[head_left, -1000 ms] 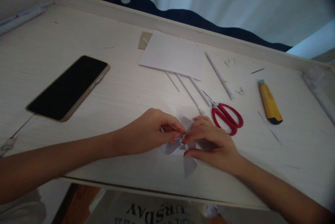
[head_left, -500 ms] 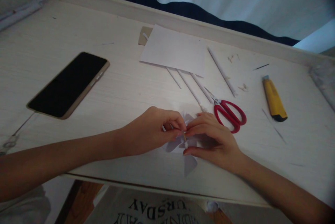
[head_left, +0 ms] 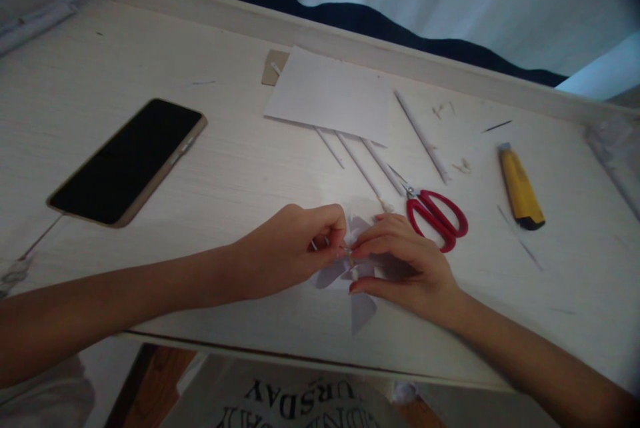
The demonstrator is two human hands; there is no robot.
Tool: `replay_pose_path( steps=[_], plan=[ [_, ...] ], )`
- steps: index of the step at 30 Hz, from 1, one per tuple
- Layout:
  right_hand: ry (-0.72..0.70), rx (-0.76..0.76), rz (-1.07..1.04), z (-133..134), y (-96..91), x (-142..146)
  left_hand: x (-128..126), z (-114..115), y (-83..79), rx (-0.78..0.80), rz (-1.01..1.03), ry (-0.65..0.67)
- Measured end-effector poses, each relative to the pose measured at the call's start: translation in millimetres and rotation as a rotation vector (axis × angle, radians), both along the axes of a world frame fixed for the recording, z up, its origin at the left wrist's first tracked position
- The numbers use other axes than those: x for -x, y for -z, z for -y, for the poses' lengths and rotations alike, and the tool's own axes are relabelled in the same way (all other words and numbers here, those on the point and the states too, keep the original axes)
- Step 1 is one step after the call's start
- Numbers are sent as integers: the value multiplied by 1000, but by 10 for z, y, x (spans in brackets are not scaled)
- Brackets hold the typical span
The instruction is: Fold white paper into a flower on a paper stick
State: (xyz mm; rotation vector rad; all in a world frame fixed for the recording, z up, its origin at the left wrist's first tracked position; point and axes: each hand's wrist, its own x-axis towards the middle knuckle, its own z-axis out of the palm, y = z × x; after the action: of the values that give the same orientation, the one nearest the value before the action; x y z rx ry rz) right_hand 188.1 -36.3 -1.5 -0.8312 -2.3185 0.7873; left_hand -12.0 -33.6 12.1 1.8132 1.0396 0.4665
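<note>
A white paper pinwheel [head_left: 363, 311] with curled vanes lies near the table's front edge, partly hidden beneath both hands. At its centre shows a short yellowish stick with a white tip [head_left: 355, 273]. My left hand [head_left: 305, 241] comes in from the left, thumb and forefinger pinched at the stick's far end; what is between them is too small to make out. From the right, my right hand [head_left: 407, 255] closes on the pinwheel, fingertips at the far end of the stick and thumb by its white tip.
Red-handled scissors [head_left: 437, 215] lie just beyond my right hand. Rolled paper sticks [head_left: 423, 138] and a white paper sheet [head_left: 325, 91] are farther back. A yellow cutter [head_left: 521, 188] is at right, a phone [head_left: 130, 161] with a cable at left.
My left fingertips have shifted slightly, with the forefinger more curled at the stick's end. My right hand has stayed nearly still on the pinwheel.
</note>
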Motion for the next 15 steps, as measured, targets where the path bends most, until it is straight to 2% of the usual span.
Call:
replay_pose_path(
  steps=[9,15],
  plan=[
    [14,-3,11,13,6,-1,-1,11,7,-72,-13,1],
    [12,-43,5,11,-3,9,5,-2,-1,-115,-18,50]
  ],
)
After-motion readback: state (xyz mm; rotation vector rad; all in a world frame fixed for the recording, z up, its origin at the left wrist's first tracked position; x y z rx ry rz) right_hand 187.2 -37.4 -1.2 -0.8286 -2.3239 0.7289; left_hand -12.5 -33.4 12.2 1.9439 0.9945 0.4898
